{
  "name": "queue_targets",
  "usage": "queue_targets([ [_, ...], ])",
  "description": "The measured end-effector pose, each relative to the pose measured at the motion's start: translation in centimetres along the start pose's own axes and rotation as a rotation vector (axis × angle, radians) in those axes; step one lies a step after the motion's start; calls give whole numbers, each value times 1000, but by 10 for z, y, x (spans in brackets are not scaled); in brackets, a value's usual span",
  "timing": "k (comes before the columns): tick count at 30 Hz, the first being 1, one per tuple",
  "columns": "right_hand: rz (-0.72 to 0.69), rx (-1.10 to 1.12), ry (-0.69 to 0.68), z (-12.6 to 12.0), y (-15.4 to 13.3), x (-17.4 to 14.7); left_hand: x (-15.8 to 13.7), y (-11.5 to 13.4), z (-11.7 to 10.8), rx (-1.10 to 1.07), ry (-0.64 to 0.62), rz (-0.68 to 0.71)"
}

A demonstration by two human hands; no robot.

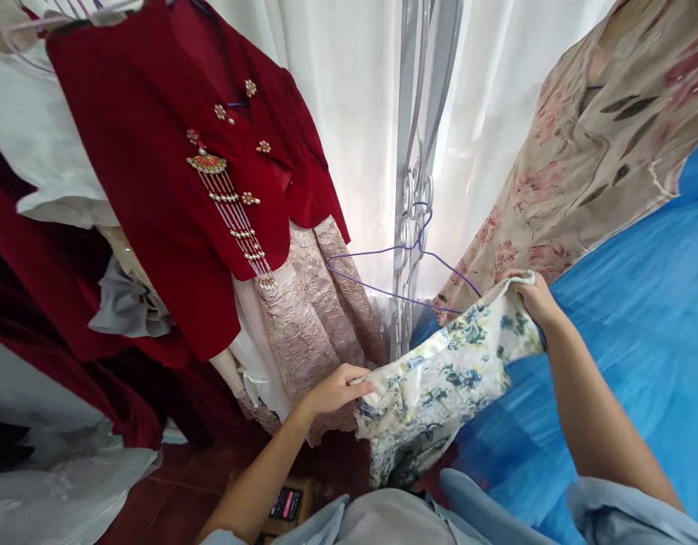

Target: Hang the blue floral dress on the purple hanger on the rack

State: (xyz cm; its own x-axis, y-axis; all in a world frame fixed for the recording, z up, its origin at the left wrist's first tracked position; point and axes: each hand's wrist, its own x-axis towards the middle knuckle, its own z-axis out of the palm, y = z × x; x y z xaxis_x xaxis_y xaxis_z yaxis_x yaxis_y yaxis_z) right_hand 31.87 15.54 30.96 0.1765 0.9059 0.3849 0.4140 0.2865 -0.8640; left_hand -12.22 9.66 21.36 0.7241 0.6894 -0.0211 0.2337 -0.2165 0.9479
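Note:
A cream garment with blue, green and yellow flowers [448, 382] is stretched between my two hands, its lower part hanging in folds. My left hand [338, 390] grips the near left end of its top edge, thumb on top. At the upper right corner, my right hand [531, 301] is closed on the cloth by a white edge strip. A thin purple hanger [375, 251] hangs just beyond the garment. Its right end reaches the garment's top edge; whether it goes inside is hidden.
To the left hang a dark red jacket [213, 151] with brooches and a pink textured skirt [320, 318]. A grey metal stand [409, 83] rises before a white curtain [343, 113]. At right are a beige floral dress [531, 189] and blue cloth [627, 303].

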Motion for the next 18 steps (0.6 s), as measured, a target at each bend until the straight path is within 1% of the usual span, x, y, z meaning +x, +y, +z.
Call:
queue_targets([
  [2, -30, 23, -81, 20, -10, 34, 4, 19, 5, 68, -7, 18],
  [4, -17, 75, -252, 44, -19, 52, 7, 26, 6, 144, -22, 6],
  [6, 8, 108, -423, 66, -22, 56, 6, 21, -1, 226, -17, -25],
  [7, 22, 120, -468, 74, -22, 53, 5, 15, -10, 265, -6, -43],
  [8, 39, 135, -481, 80, -21, 49, 2, 8, -21, 303, 10, -65],
  [10, 85, 186, -451, 85, -19, 39, -3, -4, -52, 370, 67, -124],
  [12, 125, 238, -421, 82, -19, 32, -6, -8, -95, 416, 150, -170],
  [13, 134, 252, -420, 79, -21, 30, -4, -6, -120, 434, 198, -178],
  [15, 136, 254, -433, 73, -26, 28, 10, 10, -172, 501, 329, -128],
  [17, 127, 239, -430, 70, -30, 29, 41, 39, -218, 606, 524, -76],
  [18, 122, 233, -419, 70, -31, 29, 61, 57, -235, 650, 629, -32],
])
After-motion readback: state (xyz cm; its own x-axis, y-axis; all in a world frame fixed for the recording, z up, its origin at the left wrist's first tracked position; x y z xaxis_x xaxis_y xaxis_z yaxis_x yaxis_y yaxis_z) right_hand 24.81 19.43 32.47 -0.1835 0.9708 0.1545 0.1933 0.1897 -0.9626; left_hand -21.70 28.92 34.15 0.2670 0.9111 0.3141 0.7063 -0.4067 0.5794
